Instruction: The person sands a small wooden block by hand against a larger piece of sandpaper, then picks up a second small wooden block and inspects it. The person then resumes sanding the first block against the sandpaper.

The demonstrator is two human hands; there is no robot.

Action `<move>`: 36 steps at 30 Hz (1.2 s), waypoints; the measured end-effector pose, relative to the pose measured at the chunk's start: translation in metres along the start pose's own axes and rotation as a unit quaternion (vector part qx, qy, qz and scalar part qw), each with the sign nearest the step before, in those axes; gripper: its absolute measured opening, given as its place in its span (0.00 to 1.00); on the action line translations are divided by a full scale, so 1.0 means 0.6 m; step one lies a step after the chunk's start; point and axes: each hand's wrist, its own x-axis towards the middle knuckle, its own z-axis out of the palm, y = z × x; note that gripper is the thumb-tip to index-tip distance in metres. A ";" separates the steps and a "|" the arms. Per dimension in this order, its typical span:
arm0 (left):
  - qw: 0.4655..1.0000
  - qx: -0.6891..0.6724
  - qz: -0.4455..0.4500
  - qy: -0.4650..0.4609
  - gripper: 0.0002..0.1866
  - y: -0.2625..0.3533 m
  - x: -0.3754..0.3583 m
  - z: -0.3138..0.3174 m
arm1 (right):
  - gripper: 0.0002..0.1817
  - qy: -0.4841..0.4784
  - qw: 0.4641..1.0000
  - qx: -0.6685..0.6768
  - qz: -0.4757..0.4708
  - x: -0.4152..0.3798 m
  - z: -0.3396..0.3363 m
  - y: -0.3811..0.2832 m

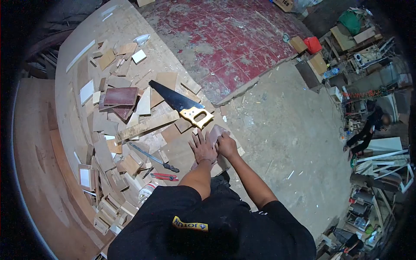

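My left hand [203, 150] lies flat with fingers spread, pressing on a flat pinkish-brown piece [219, 129] at the worktable's near right edge. Right beside it, my right hand [226, 146] is closed against the same piece; what its fingers hold is hidden. Just beyond my fingertips lies a handsaw [175, 98] with a black blade and a yellowish wooden handle. To the left of my hands are a red utility knife [164, 177] and a narrow blade with a dark wrapped handle [170, 167].
Wood offcuts cover the worktable [173, 149], including a long strip [148, 126] and stacked reddish-brown blocks [121, 96]. Concrete floor [281, 143] and red tiles [225, 41] lie beyond its right edge. Another person [372, 128] is at the far right among clutter.
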 end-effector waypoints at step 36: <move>1.000 0.009 0.001 0.021 0.38 -0.004 0.003 0.012 | 0.10 0.162 0.980 -0.050 -0.103 0.042 0.028 0.003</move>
